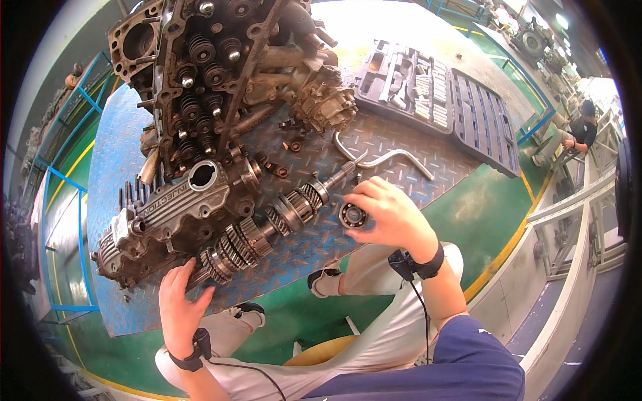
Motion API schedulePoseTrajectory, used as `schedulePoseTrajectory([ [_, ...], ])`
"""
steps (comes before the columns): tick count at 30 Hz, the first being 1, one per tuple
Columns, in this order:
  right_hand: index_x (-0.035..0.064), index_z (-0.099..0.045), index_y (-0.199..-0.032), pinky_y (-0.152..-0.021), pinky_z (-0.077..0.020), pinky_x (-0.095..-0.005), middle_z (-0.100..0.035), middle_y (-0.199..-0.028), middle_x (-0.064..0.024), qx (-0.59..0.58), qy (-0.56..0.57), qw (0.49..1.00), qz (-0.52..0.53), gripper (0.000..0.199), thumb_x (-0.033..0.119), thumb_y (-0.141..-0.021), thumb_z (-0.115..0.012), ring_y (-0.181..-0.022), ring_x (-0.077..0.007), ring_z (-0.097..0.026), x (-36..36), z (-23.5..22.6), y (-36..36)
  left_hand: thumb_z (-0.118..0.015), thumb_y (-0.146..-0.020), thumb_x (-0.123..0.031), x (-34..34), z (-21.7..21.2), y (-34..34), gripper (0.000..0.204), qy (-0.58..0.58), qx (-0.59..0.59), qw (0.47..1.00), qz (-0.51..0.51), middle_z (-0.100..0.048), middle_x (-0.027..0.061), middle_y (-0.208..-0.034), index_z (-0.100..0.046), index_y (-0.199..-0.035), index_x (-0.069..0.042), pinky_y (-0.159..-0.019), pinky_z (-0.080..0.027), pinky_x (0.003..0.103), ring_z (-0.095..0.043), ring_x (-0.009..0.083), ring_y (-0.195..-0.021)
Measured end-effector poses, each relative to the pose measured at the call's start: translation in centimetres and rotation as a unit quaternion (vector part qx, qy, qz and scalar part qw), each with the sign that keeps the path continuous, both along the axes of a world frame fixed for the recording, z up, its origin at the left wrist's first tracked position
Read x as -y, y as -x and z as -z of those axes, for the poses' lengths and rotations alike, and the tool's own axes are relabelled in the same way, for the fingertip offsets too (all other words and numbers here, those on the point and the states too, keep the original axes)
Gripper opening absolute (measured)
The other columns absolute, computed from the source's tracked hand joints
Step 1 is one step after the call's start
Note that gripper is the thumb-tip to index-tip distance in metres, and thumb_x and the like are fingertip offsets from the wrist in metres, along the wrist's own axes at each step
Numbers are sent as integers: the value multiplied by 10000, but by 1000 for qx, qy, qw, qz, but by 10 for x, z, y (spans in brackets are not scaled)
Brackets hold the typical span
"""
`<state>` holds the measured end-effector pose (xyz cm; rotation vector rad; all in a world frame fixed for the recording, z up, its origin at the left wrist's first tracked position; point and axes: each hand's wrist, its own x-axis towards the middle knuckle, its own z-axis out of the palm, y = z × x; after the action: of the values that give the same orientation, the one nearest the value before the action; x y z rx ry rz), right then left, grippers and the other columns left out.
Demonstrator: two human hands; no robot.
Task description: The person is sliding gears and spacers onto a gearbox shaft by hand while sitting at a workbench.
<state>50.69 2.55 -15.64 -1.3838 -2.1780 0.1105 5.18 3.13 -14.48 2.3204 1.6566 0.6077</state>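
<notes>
Bearing (352, 215) in right hand (391, 217)

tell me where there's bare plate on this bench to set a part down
Bare tread plate lies left of the engine block, and a strip runs between the bent wrench and the socket case. It is crowded around the gear shaft, where the left hand rests and the right hand holds a bearing.
</notes>
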Motion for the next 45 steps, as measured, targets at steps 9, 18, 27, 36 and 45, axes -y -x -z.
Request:
schedulePoseTrajectory([
  [9, 5, -724, -1152, -925, -551, -434, -630, -1040, -130, 12, 24, 1000, -15, 531, 308, -761, -917, -1024, -331, -624, -6, 14, 11, -900, -740, -73, 0, -5, -1, 540, -14, 1, 1000, 2, -737, 178, -1179, -748, -1253, 1, -992, -553, 460, -683, 396, -1109],
  [18, 2, -700, -1319, -1044, -522, -470, -672, -1236, -173, -17, 41, 999, 20, 581, 338, -879, -878, -1176, -386, -625, 1, -17, 0, -895, -757, -81, -2, -8, 0, 482, -7, 15, 1000, 8, -742, 168, -1158, -754, -1213, -13, -976, -545, 466, -679, 397, -1079],
  [27, 39, -722, -1247, -1058, -522, -463, -684, -1235, -160, -12, 70, 990, 120, 339, 37, -908, -711, -1208, -392, -636, -46, -10, -66, -904, -755, -80, 8, -8, 17, 462, 6, -4, 1000, -15, -746, 167, -1127, -765, -1192, -18, -966, -550, 451, -698, 390, -1045],
  [36, 26, -739, -1072, -1004, -546, -437, -707, -1100, -164, 24, 89, 987, 135, 344, 28, -728, -745, -1123, -400, -674, -81, 11, -41, -873, -829, -151, 10, -4, 20, 410, -17, -34, 999, -13, -736, 161, -1069, -739, -1196, -27, -974, -507, 477, -679, 374, -1048],
  [45, 36, -716, -1012, -956, -543, -469, -690, -1055, -155, 20, 112, 989, 95, 277, 47, -752, -811, -1119, -403, -668, -87, 3, -40, -836, -880, -152, 8, -8, 1, 382, -33, -59, 998, 6, -713, 170, -1054, -717, -1218, -19, -953, -499, 482, -670, 379, -1033],
])
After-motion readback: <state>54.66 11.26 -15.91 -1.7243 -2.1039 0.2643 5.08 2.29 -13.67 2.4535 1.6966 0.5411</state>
